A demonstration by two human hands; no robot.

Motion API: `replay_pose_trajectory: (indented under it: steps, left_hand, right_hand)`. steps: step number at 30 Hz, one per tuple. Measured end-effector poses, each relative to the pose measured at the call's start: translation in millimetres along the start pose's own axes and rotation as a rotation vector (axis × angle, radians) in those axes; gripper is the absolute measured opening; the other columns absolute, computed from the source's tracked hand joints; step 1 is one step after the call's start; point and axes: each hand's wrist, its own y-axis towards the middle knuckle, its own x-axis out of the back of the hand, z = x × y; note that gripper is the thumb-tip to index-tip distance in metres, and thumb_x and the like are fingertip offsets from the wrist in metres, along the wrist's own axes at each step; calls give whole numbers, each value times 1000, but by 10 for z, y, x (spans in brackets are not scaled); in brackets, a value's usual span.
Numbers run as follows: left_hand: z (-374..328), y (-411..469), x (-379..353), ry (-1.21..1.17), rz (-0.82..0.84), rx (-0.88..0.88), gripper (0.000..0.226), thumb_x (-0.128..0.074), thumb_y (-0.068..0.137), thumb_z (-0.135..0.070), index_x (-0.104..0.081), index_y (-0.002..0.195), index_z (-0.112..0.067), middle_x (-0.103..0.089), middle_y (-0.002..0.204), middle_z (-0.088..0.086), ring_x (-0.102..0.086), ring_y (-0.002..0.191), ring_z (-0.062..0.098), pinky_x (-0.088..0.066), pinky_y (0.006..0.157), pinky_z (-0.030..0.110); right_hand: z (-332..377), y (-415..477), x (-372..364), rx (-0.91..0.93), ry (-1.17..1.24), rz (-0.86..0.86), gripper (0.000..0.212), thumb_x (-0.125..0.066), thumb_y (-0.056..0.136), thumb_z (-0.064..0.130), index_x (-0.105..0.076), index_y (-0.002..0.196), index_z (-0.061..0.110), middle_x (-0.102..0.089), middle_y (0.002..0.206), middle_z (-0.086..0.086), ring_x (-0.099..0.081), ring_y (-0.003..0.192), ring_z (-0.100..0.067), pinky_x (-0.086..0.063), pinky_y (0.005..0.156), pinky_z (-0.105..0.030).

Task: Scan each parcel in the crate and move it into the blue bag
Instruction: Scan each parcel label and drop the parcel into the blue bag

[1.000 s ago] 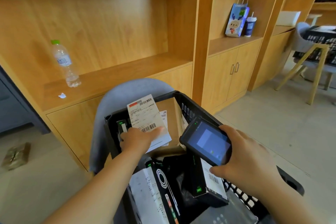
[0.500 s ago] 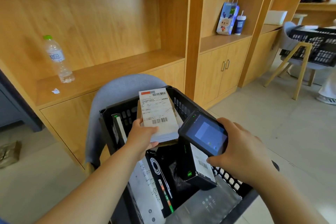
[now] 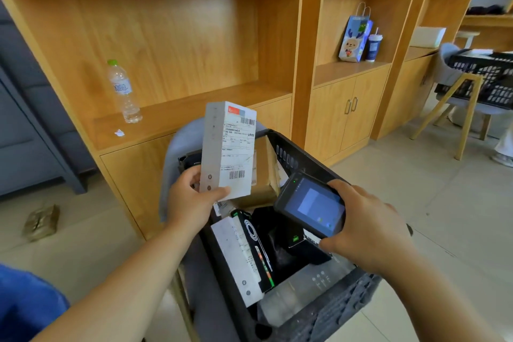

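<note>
White parcel (image 3: 227,153) was held upright over the crate (image 3: 294,157) by the left hand (image 3: 188,205), scanner (image 3: 313,205) gripped by the right hand (image 3: 369,230); scanning seemed due, aim at its barcode (image 3: 237,174) required.

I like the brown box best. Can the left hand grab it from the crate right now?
Probably not yet: the left hand is full, gripping the white parcel in front of the brown box. The box's top looks bare.

Print on the box (image 3: 230,147) is too small to read. Fingers of the left hand (image 3: 190,203) tucked behind it. The right hand (image 3: 369,233) covers one end of the scanner (image 3: 311,204). The crate (image 3: 342,311) runs off the bottom edge.
</note>
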Motion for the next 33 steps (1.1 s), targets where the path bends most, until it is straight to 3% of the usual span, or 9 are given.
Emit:
replay_pose_trajectory:
  steps: [4, 6, 16, 19, 24, 28, 33]
  left_hand:
    - [-20, -121, 183, -20, -47, -6, 51, -85, 68, -16, -60, 111, -28, -65, 99, -17, -61, 89, -2, -45, 66, 16]
    - [-42, -183, 256, -29, -63, -13, 50, -85, 68, -15, -59, 108, -31, -63, 95, -23, -60, 86, -5, -43, 62, 10]
    - [-91, -390, 412, -95, -79, -59, 50, -84, 67, -8, -58, 101, -34, -59, 90, -27, -58, 73, -20, -41, 53, -1]
    - [-83, -439, 481, -108, -93, -50, 50, -84, 68, -11, -58, 103, -34, -59, 90, -29, -59, 76, -16, -45, 54, 4]
    - [59, -575, 841, -158, -155, 36, 42, -84, 68, -19, -63, 101, -34, -69, 99, -15, -67, 90, 5, -54, 76, 28]
    - [257, -863, 1310, -195, -194, 120, 30, -81, 71, -16, -67, 91, -33, -74, 83, -17, -70, 73, 2, -53, 65, 23]
    - [562, -1333, 1958, -224, -314, 285, 15, -77, 75, -16, -72, 86, -24, -76, 87, -4, -72, 81, 15, -57, 69, 33]
  right_hand:
    - [115, -83, 57, 28, -15, 21, 93, -72, 52, 51, -30, 132, 32, -44, 95, 12, -47, 81, -13, -45, 72, -32]
    - [157, -118, 72, 35, -26, 26, 92, -73, 51, 50, -31, 131, 32, -47, 94, 12, -48, 80, -13, -44, 70, -31]
    - [285, -250, 107, 77, -41, 11, 91, -72, 51, 52, -30, 130, 33, -46, 96, 12, -48, 82, -13, -41, 68, -31]
    - [320, -288, 107, 83, -29, -8, 91, -73, 52, 52, -30, 129, 31, -46, 97, 11, -49, 84, -14, -42, 69, -31]
    - [547, -344, 34, 143, 45, -33, 92, -75, 52, 52, -32, 130, 30, -53, 105, 10, -53, 90, -16, -44, 73, -33]
    - [892, -381, -111, 252, 101, -3, 91, -77, 53, 50, -32, 129, 31, -54, 109, 8, -52, 89, -15, -47, 70, -32]
    - [1441, -426, -327, 371, 125, 75, 87, -78, 54, 48, -33, 126, 32, -52, 108, 9, -53, 91, -15, -48, 71, -34]
